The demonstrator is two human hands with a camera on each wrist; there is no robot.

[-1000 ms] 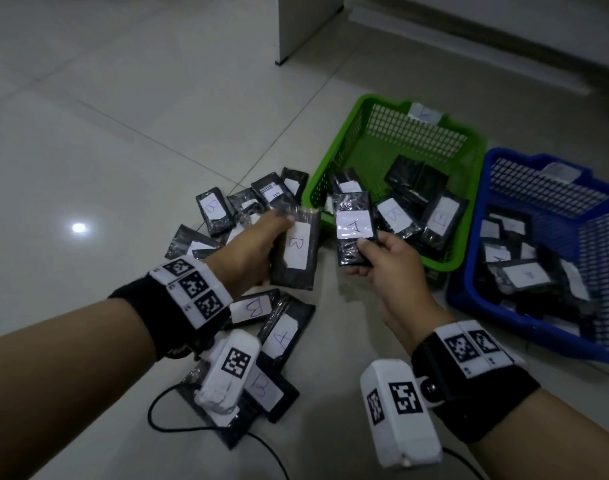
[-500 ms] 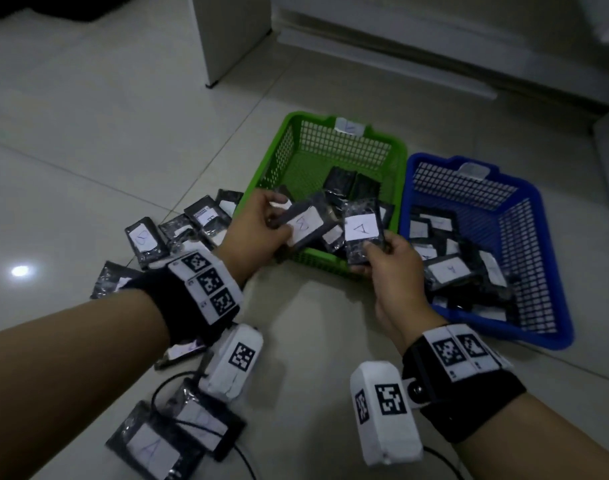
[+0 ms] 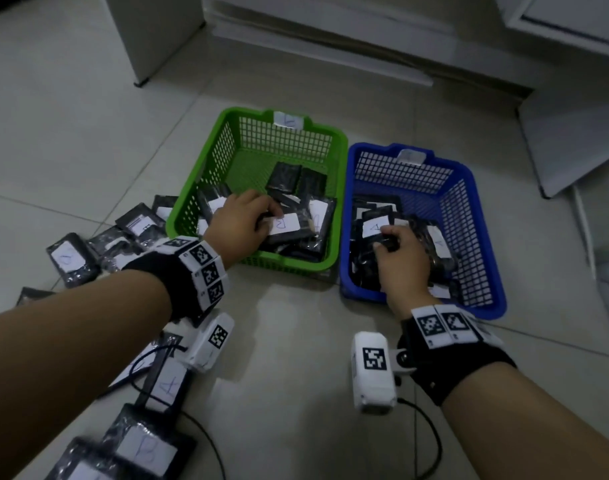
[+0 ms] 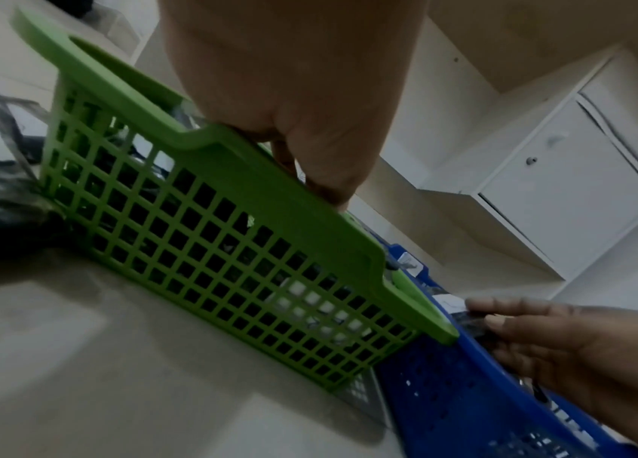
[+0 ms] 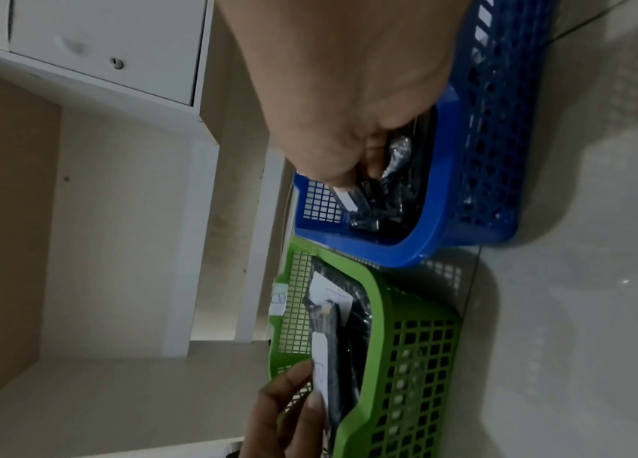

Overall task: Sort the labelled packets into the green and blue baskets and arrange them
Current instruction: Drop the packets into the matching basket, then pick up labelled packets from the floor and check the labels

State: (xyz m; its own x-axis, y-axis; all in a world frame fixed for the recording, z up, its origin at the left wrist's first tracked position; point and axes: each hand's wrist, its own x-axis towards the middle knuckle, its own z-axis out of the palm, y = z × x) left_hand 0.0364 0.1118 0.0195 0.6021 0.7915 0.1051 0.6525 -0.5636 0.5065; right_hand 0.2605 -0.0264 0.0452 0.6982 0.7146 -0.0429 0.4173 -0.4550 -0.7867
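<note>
My left hand (image 3: 247, 220) reaches over the near rim of the green basket (image 3: 282, 268) and holds a black packet labelled B (image 3: 285, 225) low inside it, on other packets. My right hand (image 3: 396, 251) is inside the blue basket (image 3: 483, 271) and grips a black packet labelled A (image 3: 375, 227) on top of the pile there. In the right wrist view the right hand's fingers (image 5: 372, 158) curl round the dark packet (image 5: 391, 173) in the blue basket (image 5: 447, 192). The left wrist view shows the left hand (image 4: 309, 148) dipping behind the green basket's rim (image 4: 231, 145).
Several loose labelled packets (image 3: 71, 259) lie on the tiled floor left of the green basket, and more packets (image 3: 147, 448) lie near my left forearm with a black cable (image 3: 431, 441). White cabinets (image 3: 573, 133) stand behind and right of the baskets.
Both hands moved forward and down from above the floor into the baskets: the left with the B packet into the green one, the right with the A packet into the blue one.
</note>
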